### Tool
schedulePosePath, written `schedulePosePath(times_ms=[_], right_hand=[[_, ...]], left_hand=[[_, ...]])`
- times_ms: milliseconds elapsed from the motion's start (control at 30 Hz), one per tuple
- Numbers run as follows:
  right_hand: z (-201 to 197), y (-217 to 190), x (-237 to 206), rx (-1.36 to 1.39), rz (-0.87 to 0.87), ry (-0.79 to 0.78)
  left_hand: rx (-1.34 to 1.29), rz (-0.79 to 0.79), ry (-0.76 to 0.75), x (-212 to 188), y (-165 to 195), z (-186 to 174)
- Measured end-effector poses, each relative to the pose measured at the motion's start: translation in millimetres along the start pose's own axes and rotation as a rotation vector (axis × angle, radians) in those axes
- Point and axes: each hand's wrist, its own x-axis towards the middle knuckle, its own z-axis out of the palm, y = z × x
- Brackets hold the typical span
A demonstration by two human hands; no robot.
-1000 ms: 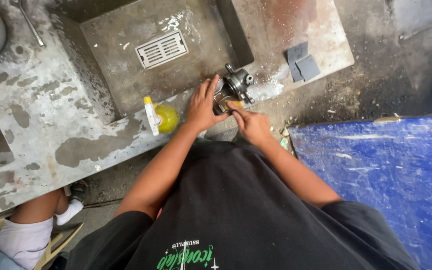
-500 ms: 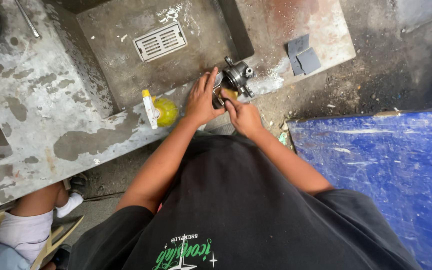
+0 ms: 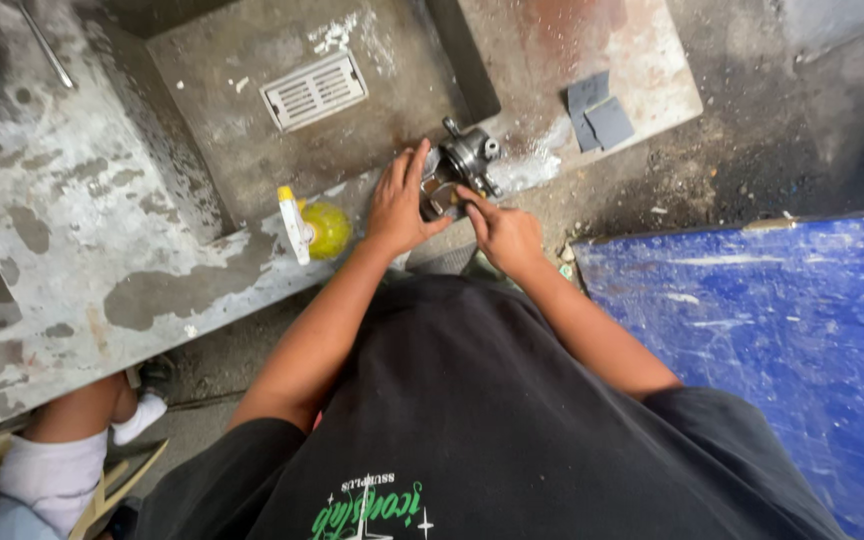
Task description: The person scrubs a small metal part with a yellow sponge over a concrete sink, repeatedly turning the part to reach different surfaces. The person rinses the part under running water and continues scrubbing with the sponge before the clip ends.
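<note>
A grey metal engine part (image 3: 470, 158) rests on the concrete ledge (image 3: 252, 255) at the near edge of a sunken wash basin. My left hand (image 3: 399, 203) lies flat against the part's left side and steadies it. My right hand (image 3: 500, 232) comes in from the near right, its fingers pinched on a small brownish piece pressed against the part's near face. I cannot tell what that piece is. A yellow squeeze bottle (image 3: 318, 229) with a white cap lies on the ledge just left of my left hand.
The basin floor has a slotted drain grate (image 3: 313, 91). Two grey sandpaper squares (image 3: 599, 109) lie on the slab at the right. A blue scratched sheet (image 3: 772, 340) covers the right side. Another person's leg in a white sock (image 3: 62, 460) is at the lower left.
Both hands stay on the metal part. The view has shifted slightly, and the right hand's fingers have moved a little along the part's near face.
</note>
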Motion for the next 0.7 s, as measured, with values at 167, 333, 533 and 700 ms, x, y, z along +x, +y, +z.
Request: schedulePosePath(times_ms=[167, 333, 533, 700], right_hand=[[0.9, 2.7, -0.9, 0.125, -0.026, -0.048], [5.1, 2.8, -0.1, -0.008, 0.009, 0.047], [5.8, 8.8, -5.7, -0.063, -0.049, -0.004], [4.7, 10.5, -5.7, -0.061, -0.007, 0.034]], left_hand=[[0.009, 0.020, 0.028, -2.1, 1.1, 0.2], [0.007, -0.024, -0.012, -2.7, 4.6, -0.2], [0.020, -0.002, -0.013, -2.8, 6.1, 1.3], [0.007, -0.019, -0.004, -4.1, 5.2, 1.6]])
